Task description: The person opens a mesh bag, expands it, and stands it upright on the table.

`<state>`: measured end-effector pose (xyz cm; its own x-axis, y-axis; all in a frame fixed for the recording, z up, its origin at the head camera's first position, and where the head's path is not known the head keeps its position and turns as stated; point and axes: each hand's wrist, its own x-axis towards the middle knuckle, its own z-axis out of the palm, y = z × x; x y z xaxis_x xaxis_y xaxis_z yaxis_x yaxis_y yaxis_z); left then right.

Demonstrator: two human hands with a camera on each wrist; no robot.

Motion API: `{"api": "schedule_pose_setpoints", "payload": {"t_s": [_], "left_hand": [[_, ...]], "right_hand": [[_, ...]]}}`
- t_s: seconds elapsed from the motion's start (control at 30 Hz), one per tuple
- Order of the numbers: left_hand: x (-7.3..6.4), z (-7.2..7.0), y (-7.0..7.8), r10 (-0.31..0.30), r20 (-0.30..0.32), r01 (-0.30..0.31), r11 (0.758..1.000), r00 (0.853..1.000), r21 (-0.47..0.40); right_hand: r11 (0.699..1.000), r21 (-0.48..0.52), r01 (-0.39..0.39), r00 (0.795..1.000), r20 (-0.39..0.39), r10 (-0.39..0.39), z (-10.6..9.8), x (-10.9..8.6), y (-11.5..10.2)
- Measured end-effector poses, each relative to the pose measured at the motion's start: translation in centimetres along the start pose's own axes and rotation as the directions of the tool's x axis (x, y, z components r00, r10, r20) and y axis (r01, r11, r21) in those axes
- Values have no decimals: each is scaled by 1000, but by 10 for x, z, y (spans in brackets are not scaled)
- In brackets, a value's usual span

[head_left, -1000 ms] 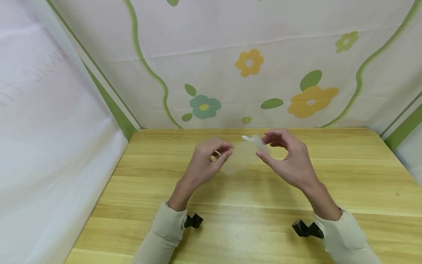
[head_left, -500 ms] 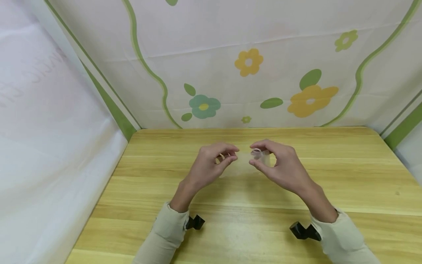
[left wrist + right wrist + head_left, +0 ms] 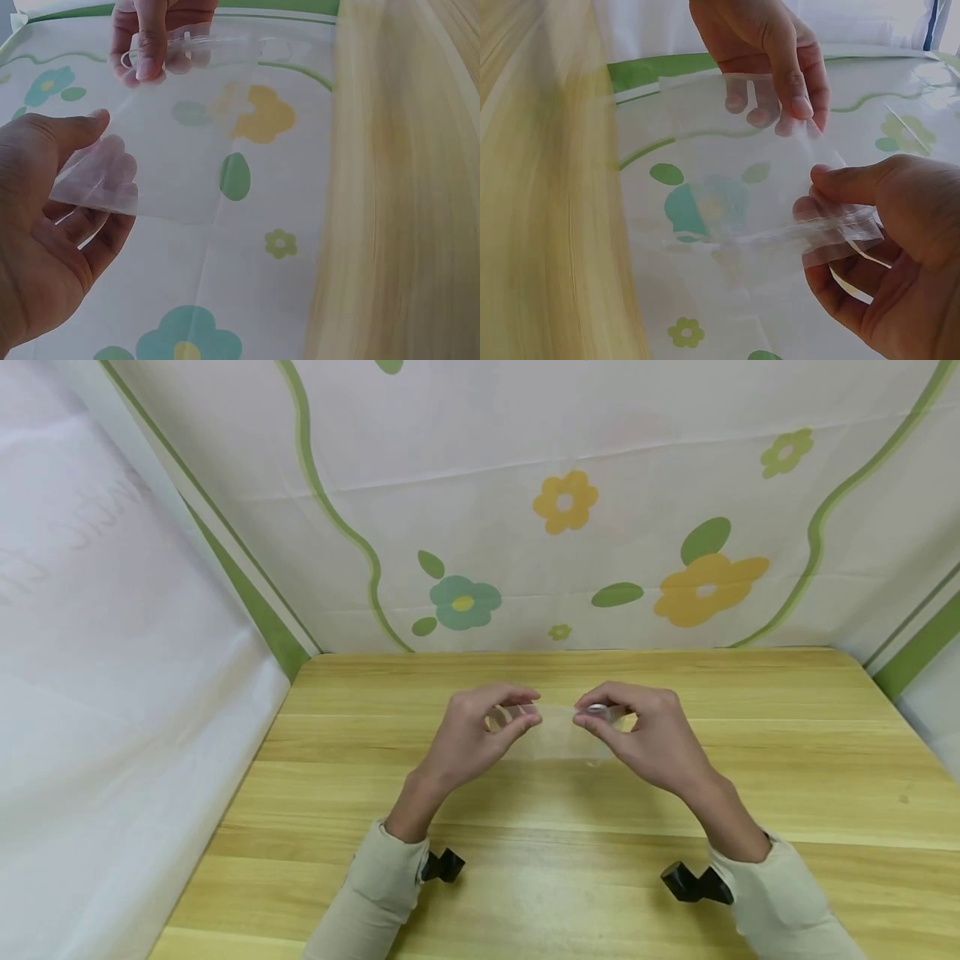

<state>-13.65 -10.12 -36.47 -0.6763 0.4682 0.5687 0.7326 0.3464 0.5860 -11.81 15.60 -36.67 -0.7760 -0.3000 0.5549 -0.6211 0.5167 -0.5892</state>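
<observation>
A small sheer drawstring pouch is stretched flat between both hands above the table; its translucent film lets the flowered backdrop show through. My left hand pinches one end, thumb in front and fingers behind. At the other end my right hand holds the gathered string edge between thumb and fingers. A thin white string loop shows by the right fingertips in the head view. In the right wrist view, a creased seam band runs across the pouch toward the right hand.
A light wooden table lies below the hands. Behind it hangs a white flowered cloth, and a white cloth wall stands at the left. Black wrist mounts stick out from both sleeves.
Both hands have come slightly closer together. The right fingers have shifted onto the string end, and the pouch, tilted and blurred before, now spans level between the hands.
</observation>
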Motion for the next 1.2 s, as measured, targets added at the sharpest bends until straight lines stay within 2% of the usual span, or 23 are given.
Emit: {"api": "schedule_pose_setpoints", "payload": {"t_s": [0.1, 0.23, 0.37, 0.6, 0.8, 0.97, 1.2], "left_hand": [[0, -1, -1, -19, -29, 19, 1000, 999, 2], [-1, -2, -2, -72, -68, 72, 997, 995, 4], [-1, -3, -2, -107, -105, 104, 994, 989, -38], [-1, -5, -4, -102, -164, 87, 992, 981, -96], [0, -5, -5, -93, -194, 72, 991, 977, -113], [0, -2, -5, -55, -174, 40, 995, 983, -89], [-1, 7, -2, -12, -76, 9, 999, 997, -36]], "right_hand": [[999, 41, -27, 999, -27, 28, -2, 0, 2], [994, 93, -56, 996, -65, 62, -3, 1, 4], [985, 148, -83, 991, -91, 98, -5, 1, 5], [975, 183, -129, 982, -113, 151, -8, 0, 5], [978, 136, -158, 984, -60, 167, -9, 0, 6], [986, 80, -145, 989, -6, 146, -5, -1, 4], [993, 49, -108, 993, 50, 106, 1, 0, -2]]}}
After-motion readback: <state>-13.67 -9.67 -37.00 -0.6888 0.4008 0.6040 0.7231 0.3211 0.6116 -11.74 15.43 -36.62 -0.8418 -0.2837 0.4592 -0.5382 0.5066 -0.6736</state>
